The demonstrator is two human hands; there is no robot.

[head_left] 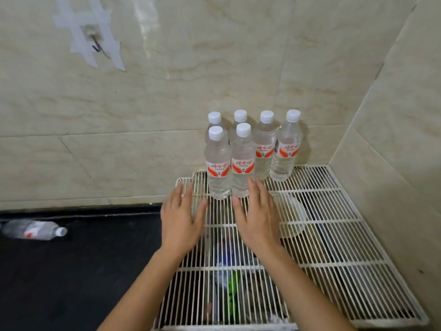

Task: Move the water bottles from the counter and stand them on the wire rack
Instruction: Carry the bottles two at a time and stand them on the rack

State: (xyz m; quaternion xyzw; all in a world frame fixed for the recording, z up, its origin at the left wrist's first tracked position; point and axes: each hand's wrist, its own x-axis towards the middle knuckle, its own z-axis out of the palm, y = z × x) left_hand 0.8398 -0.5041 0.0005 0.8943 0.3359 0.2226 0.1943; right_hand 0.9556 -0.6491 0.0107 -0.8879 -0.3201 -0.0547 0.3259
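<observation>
Several clear water bottles with white caps and red-and-white labels stand upright at the back of the white wire rack (338, 237); the front pair are a left bottle (218, 168) and a right bottle (243, 163). One more bottle (33, 230) lies on its side on the dark counter (71, 271) at far left. My left hand (181, 218) hovers flat with straight fingers just left of the front pair. My right hand (257, 216) is flat too, its fingertips near the base of the front right bottle. Neither hand holds anything.
The rack sits in a corner between beige tiled walls. Under the wires show a clear round container (292, 217) and mixed items, one green (232, 290). A metal hook (95, 44) is taped to the wall at upper left.
</observation>
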